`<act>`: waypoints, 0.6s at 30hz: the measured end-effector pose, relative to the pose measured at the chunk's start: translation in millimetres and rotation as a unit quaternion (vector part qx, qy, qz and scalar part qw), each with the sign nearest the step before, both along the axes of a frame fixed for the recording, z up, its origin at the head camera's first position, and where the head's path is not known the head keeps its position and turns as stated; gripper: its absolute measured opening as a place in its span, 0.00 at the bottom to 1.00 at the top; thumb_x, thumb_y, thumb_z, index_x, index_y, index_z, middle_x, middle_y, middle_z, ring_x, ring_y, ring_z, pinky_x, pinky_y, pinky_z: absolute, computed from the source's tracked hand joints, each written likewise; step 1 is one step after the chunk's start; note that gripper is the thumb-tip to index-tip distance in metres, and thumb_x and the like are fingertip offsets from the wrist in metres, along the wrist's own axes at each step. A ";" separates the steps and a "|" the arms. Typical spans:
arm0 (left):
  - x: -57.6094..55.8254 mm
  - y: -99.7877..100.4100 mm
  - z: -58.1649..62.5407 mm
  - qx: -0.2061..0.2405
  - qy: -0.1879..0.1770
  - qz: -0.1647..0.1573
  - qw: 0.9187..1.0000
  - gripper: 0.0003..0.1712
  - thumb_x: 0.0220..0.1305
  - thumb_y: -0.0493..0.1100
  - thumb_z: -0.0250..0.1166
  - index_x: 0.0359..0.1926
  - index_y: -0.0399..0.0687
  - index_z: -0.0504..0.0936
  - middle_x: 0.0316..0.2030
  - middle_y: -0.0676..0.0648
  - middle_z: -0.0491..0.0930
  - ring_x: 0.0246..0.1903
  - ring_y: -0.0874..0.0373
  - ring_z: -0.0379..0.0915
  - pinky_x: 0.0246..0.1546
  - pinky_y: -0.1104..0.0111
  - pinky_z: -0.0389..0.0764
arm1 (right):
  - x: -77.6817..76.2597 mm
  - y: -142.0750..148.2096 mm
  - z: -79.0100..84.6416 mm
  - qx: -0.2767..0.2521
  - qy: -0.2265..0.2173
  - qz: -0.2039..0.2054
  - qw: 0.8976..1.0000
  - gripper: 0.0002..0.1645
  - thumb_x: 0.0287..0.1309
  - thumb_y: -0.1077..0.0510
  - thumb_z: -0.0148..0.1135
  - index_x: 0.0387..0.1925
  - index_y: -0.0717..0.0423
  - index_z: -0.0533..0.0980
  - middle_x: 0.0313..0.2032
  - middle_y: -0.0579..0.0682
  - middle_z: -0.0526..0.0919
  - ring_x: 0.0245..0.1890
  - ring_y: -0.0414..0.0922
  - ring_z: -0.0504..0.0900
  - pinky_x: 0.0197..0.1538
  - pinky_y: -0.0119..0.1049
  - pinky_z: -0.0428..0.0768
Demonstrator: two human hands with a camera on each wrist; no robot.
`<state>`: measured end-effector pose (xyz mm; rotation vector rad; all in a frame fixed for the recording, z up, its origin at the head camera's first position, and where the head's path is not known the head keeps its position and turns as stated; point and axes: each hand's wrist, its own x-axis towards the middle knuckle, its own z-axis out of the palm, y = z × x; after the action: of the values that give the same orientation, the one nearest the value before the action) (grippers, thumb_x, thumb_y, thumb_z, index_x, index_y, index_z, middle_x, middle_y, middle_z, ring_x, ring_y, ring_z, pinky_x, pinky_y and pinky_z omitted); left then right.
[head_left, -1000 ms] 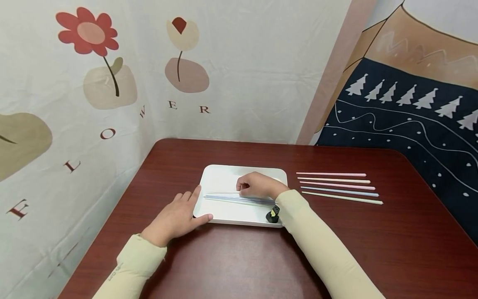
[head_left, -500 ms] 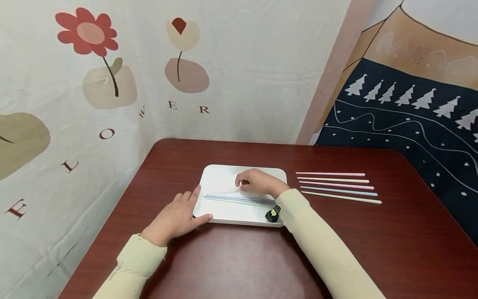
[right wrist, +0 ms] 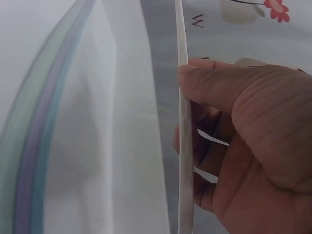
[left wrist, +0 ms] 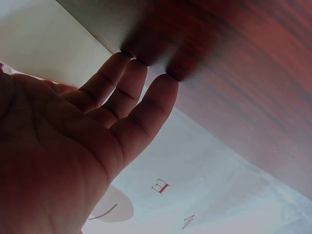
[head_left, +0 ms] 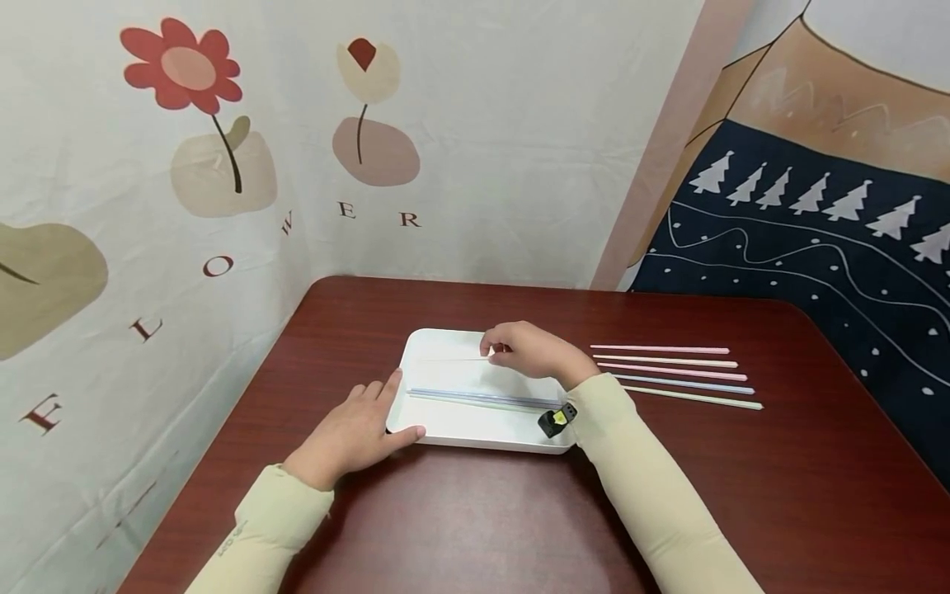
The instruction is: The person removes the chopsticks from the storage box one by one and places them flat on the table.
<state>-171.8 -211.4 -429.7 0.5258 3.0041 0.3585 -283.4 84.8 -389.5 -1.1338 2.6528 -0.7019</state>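
Note:
My right hand (head_left: 538, 353) is raised over the back of the white tray (head_left: 475, 429), and its thumb and fingers pinch a thin cream-coloured chopstick (right wrist: 185, 126). In the tray, nearer the front, lie a green chopstick (right wrist: 14, 146), a purple chopstick (right wrist: 30, 165) and a blue chopstick (right wrist: 44, 161), close side by side. At the tray's left edge rests my left hand (head_left: 349, 437), its fingers extended along the side and its thumb at the front corner. The left wrist view shows its straight fingers (left wrist: 151, 107) over the table.
Right of the tray, several chopsticks lie in a spaced row on the dark red table (head_left: 475, 520): a pink one (head_left: 660, 349) at the back, a green one (head_left: 698, 398) at the front. A black device (head_left: 557, 419) hangs at my right wrist. Printed cloth (head_left: 505, 148) stands behind the table.
My right hand has lifted the cream chopstick away from the others in the tray and moved it toward the back and slightly right. The left hand stays in place.

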 end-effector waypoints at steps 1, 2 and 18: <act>0.2 0.2 0.0 0.001 0.000 0.000 1.000 0.64 0.59 0.81 0.50 0.76 0.35 0.52 0.59 0.36 0.71 0.55 0.41 0.66 0.52 0.50 0.73 | 0.7 2.3 2.1 -0.003 0.000 -0.001 1.000 0.06 0.67 0.63 0.60 0.41 0.50 0.80 0.41 0.43 0.80 0.37 0.42 0.75 0.42 0.36 0.75; 0.5 0.3 0.3 0.002 0.000 -0.001 1.000 0.64 0.59 0.81 0.50 0.76 0.35 0.52 0.59 0.36 0.71 0.55 0.40 0.66 0.52 0.49 0.73 | 1.4 5.0 3.3 -0.005 0.001 -0.003 1.000 0.06 0.67 0.63 0.60 0.41 0.49 0.80 0.41 0.43 0.80 0.37 0.42 0.75 0.41 0.37 0.75; 3.4 2.2 3.2 -0.005 -0.011 0.005 1.000 0.65 0.59 0.81 0.50 0.77 0.36 0.50 0.60 0.36 0.70 0.58 0.40 0.64 0.53 0.49 0.72 | 15.9 57.0 20.9 0.006 0.006 -0.070 0.998 0.08 0.66 0.63 0.62 0.43 0.50 0.83 0.43 0.44 0.82 0.40 0.44 0.77 0.45 0.41 0.78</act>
<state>-168.5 -209.3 -426.5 0.5020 2.9876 0.3479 -267.6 141.8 -368.7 -0.9588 2.7633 -0.7044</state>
